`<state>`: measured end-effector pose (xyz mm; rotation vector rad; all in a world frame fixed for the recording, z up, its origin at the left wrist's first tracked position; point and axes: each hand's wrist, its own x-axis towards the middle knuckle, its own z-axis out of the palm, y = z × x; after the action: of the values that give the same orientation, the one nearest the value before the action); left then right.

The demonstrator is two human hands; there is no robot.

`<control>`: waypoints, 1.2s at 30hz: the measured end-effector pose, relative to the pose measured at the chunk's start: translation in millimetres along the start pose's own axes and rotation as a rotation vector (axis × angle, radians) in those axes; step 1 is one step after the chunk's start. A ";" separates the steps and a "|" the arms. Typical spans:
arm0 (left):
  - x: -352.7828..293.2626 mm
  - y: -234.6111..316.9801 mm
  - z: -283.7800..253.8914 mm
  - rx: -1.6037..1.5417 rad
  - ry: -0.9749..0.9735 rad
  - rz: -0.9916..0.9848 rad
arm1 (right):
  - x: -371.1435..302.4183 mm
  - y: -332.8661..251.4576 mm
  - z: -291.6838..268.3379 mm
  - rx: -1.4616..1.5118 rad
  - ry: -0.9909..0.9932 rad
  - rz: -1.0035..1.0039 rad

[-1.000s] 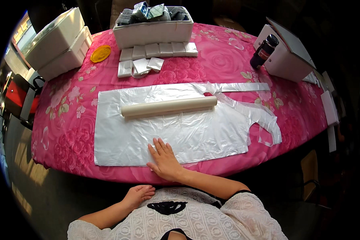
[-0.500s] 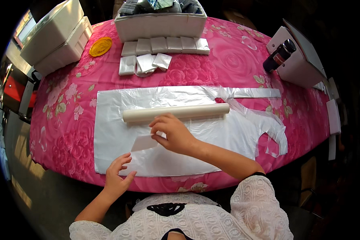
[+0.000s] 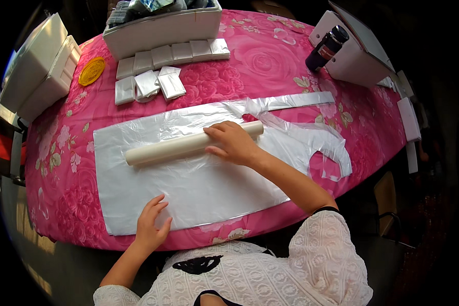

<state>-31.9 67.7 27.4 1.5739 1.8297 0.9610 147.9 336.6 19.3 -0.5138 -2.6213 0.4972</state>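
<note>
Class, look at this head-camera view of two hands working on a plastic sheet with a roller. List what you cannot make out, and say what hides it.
- Head view: the part of the cream cylindrical roller under the right hand is covered by the fingers.
- Head view: the contents of the white rectangular box are cut off by the top edge.
- Head view: the near edge of the clear thin plastic sheet is partly covered by the left hand.

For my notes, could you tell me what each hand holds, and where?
Right hand grips the cream roll near its right end; left hand only presses the plastic sheet's near edge.
</note>
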 end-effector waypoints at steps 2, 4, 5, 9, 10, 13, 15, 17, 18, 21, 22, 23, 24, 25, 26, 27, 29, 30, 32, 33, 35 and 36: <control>2.0 0.8 7.1 0.019 -0.020 0.071 | -33.4 0.0 -7.4 -0.096 -0.032 0.045; 6.6 3.8 11.7 0.071 -0.038 0.139 | -57.7 -12.8 -13.2 -0.112 -0.054 0.131; 12.4 6.2 14.6 0.105 -0.052 0.174 | -69.2 -25.8 -17.1 -0.085 -0.064 0.202; 38.5 11.9 30.7 0.280 -0.082 0.260 | -97.2 -36.5 -25.0 0.156 -0.079 0.292; 45.1 14.2 37.5 0.264 -0.039 0.223 | -98.4 -27.9 -29.2 0.107 -0.003 0.320; 56.8 22.0 60.9 0.291 0.012 0.169 | -103.4 25.4 -40.7 -0.116 0.207 0.481; 68.3 24.7 70.7 0.425 -0.003 0.216 | -119.0 59.8 -47.4 -0.306 0.209 0.587; 78.7 23.7 83.4 0.382 -0.009 0.234 | -142.5 82.7 -51.9 -0.266 0.156 0.502; 80.7 29.4 87.4 0.429 -0.034 0.234 | -144.9 87.0 -57.1 -0.230 0.134 0.455; 98.5 40.8 95.6 0.484 -0.105 0.209 | -144.9 90.8 -79.3 -0.241 0.090 0.381; 104.6 42.2 96.8 0.487 -0.129 0.198 | -140.0 95.9 -86.5 -0.269 0.113 0.310; 108.4 44.1 98.3 0.474 -0.135 0.215 | -141.2 105.6 -92.6 -0.344 0.106 0.261; 111.6 46.1 96.8 0.462 -0.138 0.232 | -140.8 118.5 -98.6 -0.418 0.099 0.208; 114.8 48.0 95.8 0.449 -0.140 0.249 | -138.9 130.3 -106.9 -0.492 0.090 0.154; 114.6 48.5 94.6 0.442 -0.140 0.254 | -130.8 137.9 -116.5 -0.586 0.127 0.079; 113.4 49.3 93.4 0.437 -0.142 0.259 | -122.7 145.8 -126.3 -0.679 0.165 0.005; 111.4 47.9 91.3 0.432 -0.140 0.275 | -115.3 165.2 -135.4 -0.750 0.213 0.155; 109.5 46.0 91.0 0.427 -0.143 0.284 | -114.8 173.1 -138.1 -0.749 0.243 0.229; 110.1 45.0 90.7 0.438 -0.125 0.303 | -109.8 186.5 -150.9 -0.792 0.282 0.258; 111.1 44.8 91.4 0.440 -0.123 0.309 | -111.3 190.7 -157.5 -0.824 0.281 0.223; 113.5 44.6 93.2 0.447 -0.120 0.320 | -112.0 197.5 -166.5 -0.902 0.256 0.159; 113.5 44.0 94.3 0.456 -0.115 0.308 | -111.5 200.3 -169.4 -0.948 0.232 0.129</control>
<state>48.3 198.2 11.6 2.1869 1.8441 0.5796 375.2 507.1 42.7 -0.9448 -2.4591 -0.7825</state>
